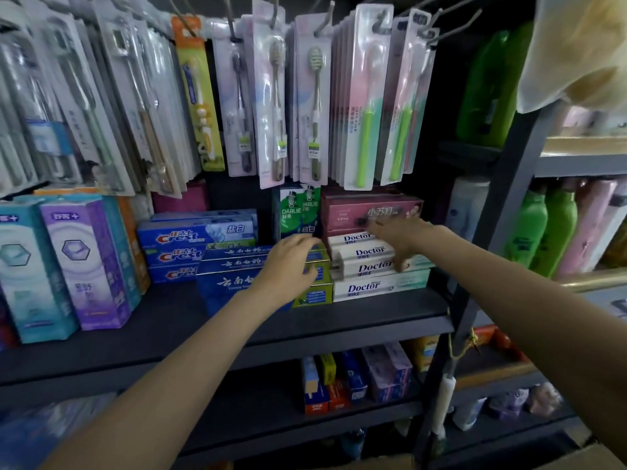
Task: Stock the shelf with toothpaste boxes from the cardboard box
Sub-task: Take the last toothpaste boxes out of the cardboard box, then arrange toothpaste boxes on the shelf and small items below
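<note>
Nearest, the front strip of the dark shelf [339, 320] lies bare up to its edge — free room before the boxes. Both forearms reach over it. The left hand [288, 262] rests on the blue toothpaste boxes [230, 266], three stacked; its fingers are bent over their right end, but whether they grip I cannot tell. The right hand [400, 242] lies with spread, released fingers on the white Doctor boxes [376, 266] — four stacked. Behind stand two green Darlie boxes [300, 212]; toothbrush packs [315, 106] hang above.

Dark shelf [210, 337]; toothpaste boxes [380, 288] stacked.
</note>
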{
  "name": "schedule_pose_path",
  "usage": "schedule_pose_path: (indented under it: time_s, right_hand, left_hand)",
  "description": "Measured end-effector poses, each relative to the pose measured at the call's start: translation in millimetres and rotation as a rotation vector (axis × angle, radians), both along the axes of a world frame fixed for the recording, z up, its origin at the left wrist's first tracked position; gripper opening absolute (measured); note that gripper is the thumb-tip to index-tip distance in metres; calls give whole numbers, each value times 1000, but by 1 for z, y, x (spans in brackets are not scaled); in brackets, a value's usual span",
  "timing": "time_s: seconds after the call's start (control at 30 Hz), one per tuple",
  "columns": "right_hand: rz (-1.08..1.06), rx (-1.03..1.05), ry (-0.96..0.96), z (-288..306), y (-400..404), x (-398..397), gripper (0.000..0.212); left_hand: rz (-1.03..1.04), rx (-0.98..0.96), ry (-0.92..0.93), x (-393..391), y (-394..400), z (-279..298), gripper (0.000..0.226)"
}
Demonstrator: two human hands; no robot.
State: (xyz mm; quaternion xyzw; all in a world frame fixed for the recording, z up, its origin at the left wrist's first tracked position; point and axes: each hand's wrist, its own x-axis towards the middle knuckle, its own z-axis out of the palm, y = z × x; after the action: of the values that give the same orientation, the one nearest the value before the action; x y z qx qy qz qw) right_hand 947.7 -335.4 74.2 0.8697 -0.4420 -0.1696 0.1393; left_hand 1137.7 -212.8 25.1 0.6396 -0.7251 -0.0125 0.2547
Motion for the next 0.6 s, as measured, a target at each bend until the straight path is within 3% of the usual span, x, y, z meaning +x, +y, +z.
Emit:
schedule_pose_path:
  time_s: [0.17,0.3,0.4,0.47,0.53,0.6]
  right_hand:
    - [5,27,-19,-15,-10,6,102]
    - [55,-78,-59,-23,2,1,80]
    - [74,-156,-257,-27,31,-6,67]
    - [279,-335,-472,-44,58,-5,39]
    - [511,-382,-666,-80,92,-5,22]
    - [628,-263,-742,-134,129,-6,23]
  left_hand:
    - [24,173,-93,3,-1,-15,57]
    - [1,122,-108,0,5,-20,55]
    - [-27,-119,-94,-5,18,-36,45]
    - [-94,-277,-106,-12,36,-59,36]
    - [-207,-273,-122,-23,64,-95,32]
    - [-303,-159,-133,-30,92,-151,30]
